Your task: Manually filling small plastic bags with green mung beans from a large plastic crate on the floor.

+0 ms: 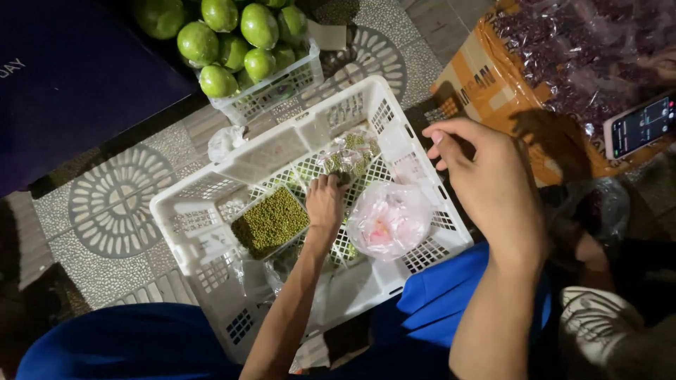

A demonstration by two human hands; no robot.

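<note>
Fingers (336,177) of the left hand (325,200) curl down and pinch a small clear bag of green beans (350,156) inside the white plastic crate (211,184); the fingertips are buried in the crinkled plastic, so the exact grip is hard to make out. Right hand (486,179) hovers above the crate's 3 o'clock rim, its fingers bent loosely inward and holding nothing that can be seen, though its palm side is hidden. The pinched bag sits at the crate's 12 o'clock end, glossy and creased, its contents mottled green. At 9 o'clock of the left hand lies a flat packet of small green beans (271,222), and at 4 o'clock a puffed clear bag with something pink inside (389,219), too blurred to tell. Beyond the crate at 11 o'clock stands a smaller white basket (282,88) of round green fruit (232,32). At 2 o'clock an orange cardboard box (486,84) holds bags of dark red beans (577,49), partly cut off, beside a lit phone (641,125).
</note>
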